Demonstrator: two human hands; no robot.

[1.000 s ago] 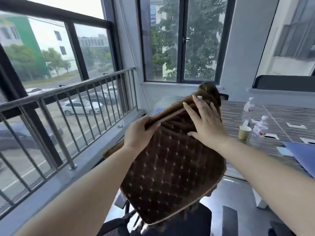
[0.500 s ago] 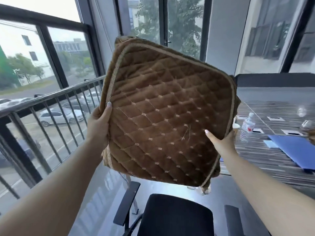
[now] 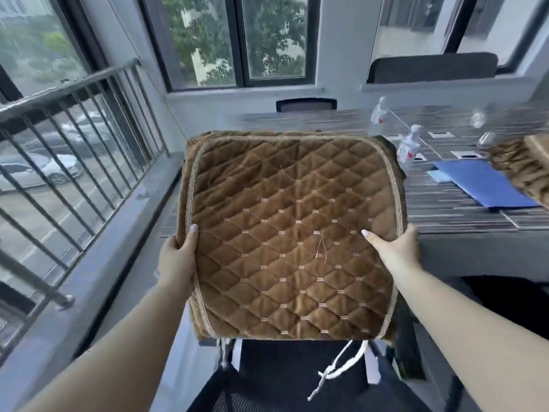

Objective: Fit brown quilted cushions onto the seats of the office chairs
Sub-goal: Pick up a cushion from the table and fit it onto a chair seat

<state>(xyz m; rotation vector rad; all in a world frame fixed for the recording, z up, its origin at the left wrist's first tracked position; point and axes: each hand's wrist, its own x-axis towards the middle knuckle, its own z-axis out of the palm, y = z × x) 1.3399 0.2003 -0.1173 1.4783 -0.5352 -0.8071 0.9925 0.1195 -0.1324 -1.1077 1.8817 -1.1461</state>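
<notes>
I hold a brown quilted cushion (image 3: pixel 292 233) flat and nearly level in front of me, its diamond-stitched face up. My left hand (image 3: pixel 177 260) grips its left edge and my right hand (image 3: pixel 393 249) grips its right edge, thumbs on top. White tie strings (image 3: pixel 338 367) dangle from its near edge. Below it stands a black office chair (image 3: pixel 297 379), whose seat the cushion mostly hides. More brown cushions (image 3: pixel 525 171) lie on the table at the right edge.
A long striped table (image 3: pixel 463 209) runs ahead on the right with a blue folder (image 3: pixel 481 185) and several water bottles (image 3: pixel 409 147). A metal railing (image 3: pixel 68 150) and windows line the left. Another chair back (image 3: pixel 306 104) stands at the table's far end.
The cushion has come down from upright at chest height to flat over the chair seat. My view has tilted downward with it.
</notes>
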